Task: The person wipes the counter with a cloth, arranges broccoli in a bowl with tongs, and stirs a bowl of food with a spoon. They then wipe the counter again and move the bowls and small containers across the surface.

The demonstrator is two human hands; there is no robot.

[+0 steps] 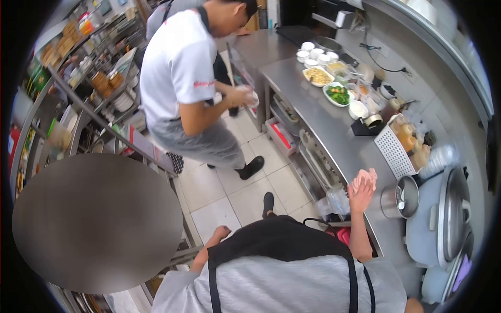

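My right hand [360, 197] is pressed on a crumpled pink cloth [365, 180] at the front edge of the steel counter [334, 138]. A metal pot [392, 202] with a utensil in it stands just right of that hand. Down by my left side, over the floor, my left hand [222, 232] is curled closed and shows nothing in it. It is apart from the counter.
A co-worker [180, 68] stands ahead, holding something white. Along the counter sit a dish of greens [338, 95], a yellow dish [318, 76], white cups [310, 53], a white basket of bottles [395, 151] and a large lidded pot [438, 219]. A dark oval [99, 221] covers the lower left.
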